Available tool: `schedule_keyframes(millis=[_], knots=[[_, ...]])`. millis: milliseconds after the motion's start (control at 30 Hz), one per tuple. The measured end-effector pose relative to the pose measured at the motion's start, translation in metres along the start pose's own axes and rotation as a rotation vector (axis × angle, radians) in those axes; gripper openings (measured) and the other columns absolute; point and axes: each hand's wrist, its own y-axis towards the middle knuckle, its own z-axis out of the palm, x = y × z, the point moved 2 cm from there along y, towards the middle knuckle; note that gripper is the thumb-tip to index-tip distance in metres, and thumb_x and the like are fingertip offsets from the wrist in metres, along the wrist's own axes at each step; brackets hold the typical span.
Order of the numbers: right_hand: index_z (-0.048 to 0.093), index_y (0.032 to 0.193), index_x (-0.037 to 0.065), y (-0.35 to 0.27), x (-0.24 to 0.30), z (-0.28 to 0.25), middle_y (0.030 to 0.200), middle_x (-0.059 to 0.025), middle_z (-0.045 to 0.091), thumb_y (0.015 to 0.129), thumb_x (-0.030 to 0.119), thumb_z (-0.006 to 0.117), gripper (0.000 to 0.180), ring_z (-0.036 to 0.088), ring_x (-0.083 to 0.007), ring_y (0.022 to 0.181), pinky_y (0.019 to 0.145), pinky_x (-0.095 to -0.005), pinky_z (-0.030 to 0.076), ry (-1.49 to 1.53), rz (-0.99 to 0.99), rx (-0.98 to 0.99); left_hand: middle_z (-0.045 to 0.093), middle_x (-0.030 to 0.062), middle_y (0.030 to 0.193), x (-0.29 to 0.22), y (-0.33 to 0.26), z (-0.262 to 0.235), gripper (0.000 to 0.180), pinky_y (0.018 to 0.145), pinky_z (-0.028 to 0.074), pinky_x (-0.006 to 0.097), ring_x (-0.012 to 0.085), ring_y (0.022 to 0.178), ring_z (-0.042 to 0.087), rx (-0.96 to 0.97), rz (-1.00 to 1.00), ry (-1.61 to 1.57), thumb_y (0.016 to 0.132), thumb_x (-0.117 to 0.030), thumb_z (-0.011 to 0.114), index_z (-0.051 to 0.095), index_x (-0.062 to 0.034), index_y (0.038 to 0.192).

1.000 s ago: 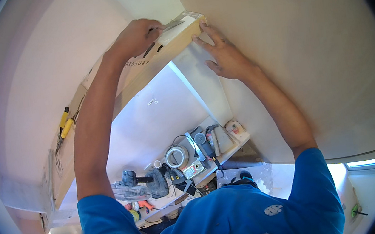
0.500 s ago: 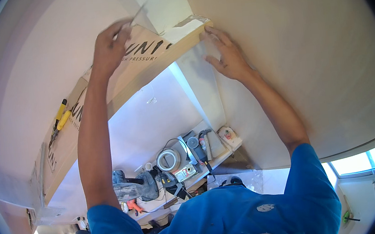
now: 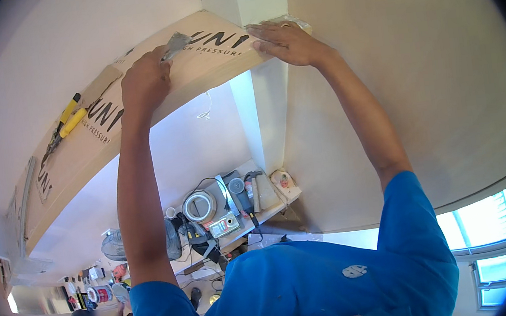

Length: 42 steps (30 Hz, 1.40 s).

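Left hand [image 3: 146,81] at 11 o'clock, grip closed on scraper [image 3: 177,43], blade over shelf [image 3: 212,77]. Right hand [image 3: 290,44] open, laid over shelf's 1 o'clock end; can't tell what's done beneath. Printed covering [image 3: 105,116] unstripped, 9 to 12.

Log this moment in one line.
left hand: holds scraper | right hand: at shelf's right end | nearby: yellow-handled pliers

A smooth beige wall [image 3: 410,109] fills the right side, bordering a white upright panel [image 3: 271,112]. A white shelf [image 3: 278,207] runs below. Bright daylight glares through a window [image 3: 498,216] at lower right.
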Motion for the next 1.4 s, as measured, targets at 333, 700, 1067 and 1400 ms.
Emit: schedule_keyframes(millis=[333,700,1067,1400], knots=[[0.063,0.150,0.017,0.009,-0.006,-0.014,0.142,-0.0153,0.062,0.106,0.069,0.045,0.071,0.053,-0.0345,0.138,0.122,-0.0528,0.032,0.026,-0.029,0.034,0.074,0.0146,0.113,-0.002,-0.002,-0.002,0.035,0.089,0.056,0.050,0.0363,0.106,0.071,-0.045,0.053,-0.042,0.102,-0.025,0.064,0.067,-0.0156,0.136],[0.059,0.155,0.025,0.014,-0.004,0.008,0.147,-0.0111,0.049,0.110,0.063,0.031,0.065,0.046,-0.0329,0.142,0.124,-0.0584,0.021,-0.089,0.109,-0.010,0.076,0.0172,0.116,-0.002,-0.002,-0.005,0.039,0.091,0.055,0.050,0.0367,0.106,0.072,0.011,-0.004,0.000,0.102,-0.027,0.063,0.067,-0.0152,0.139],[0.064,0.148,0.016,-0.076,0.001,-0.025,0.156,-0.0092,0.059,0.108,0.038,0.060,0.046,0.044,-0.0312,0.150,0.127,-0.0521,0.028,-0.053,-0.014,-0.187,0.075,0.0188,0.119,0.000,-0.004,-0.005,0.041,0.093,0.055,0.051,0.0379,0.109,0.071,0.015,-0.006,0.003,0.102,-0.027,0.063,0.066,-0.0166,0.141],[0.066,0.148,0.017,-0.015,-0.007,0.008,0.138,-0.0121,0.062,0.111,0.042,0.047,0.048,0.052,-0.0291,0.137,0.121,-0.0483,0.034,-0.040,-0.035,-0.216,0.074,0.0154,0.121,-0.004,0.000,-0.006,0.041,0.094,0.056,0.051,0.0360,0.113,0.070,0.061,-0.030,0.008,0.103,-0.026,0.063,0.063,-0.0179,0.143]])
